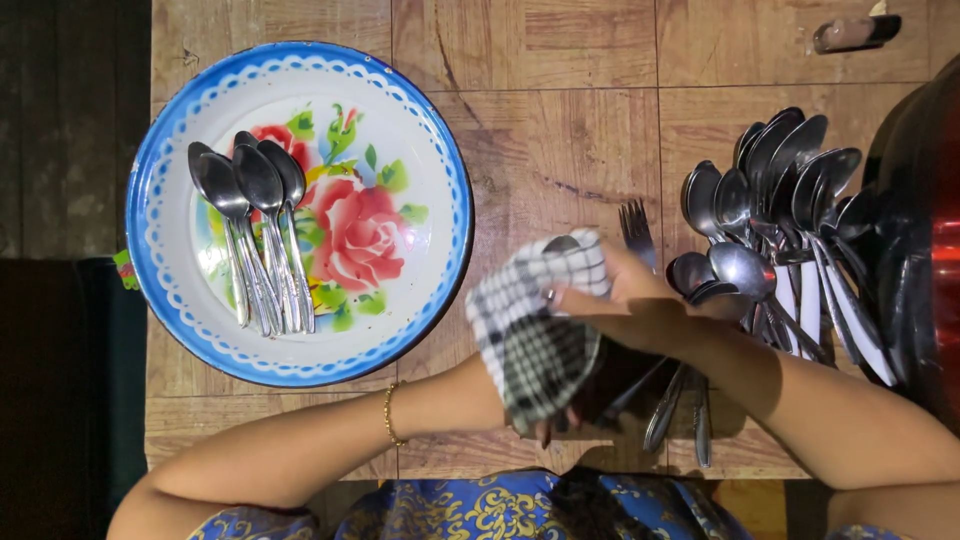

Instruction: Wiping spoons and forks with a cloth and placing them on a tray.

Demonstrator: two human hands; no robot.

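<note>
My left hand (545, 405) holds a black-and-white checked cloth (535, 320) wrapped around a metal spoon (562, 243), whose bowl tip peeks out above the cloth. My right hand (630, 300) presses on the cloth from the right, fingers closed over it. A gold bracelet sits on my left wrist. To the left lies a round enamel plate (170, 180) with a blue rim and a rose pattern, holding several clean spoons (255, 230) side by side.
A pile of several spoons (775, 215) and a fork (636, 230) lies on the wooden table (560, 100) right of my hands. A dark red-black pot (925, 220) stands at the right edge. A small dark object (855, 32) lies top right.
</note>
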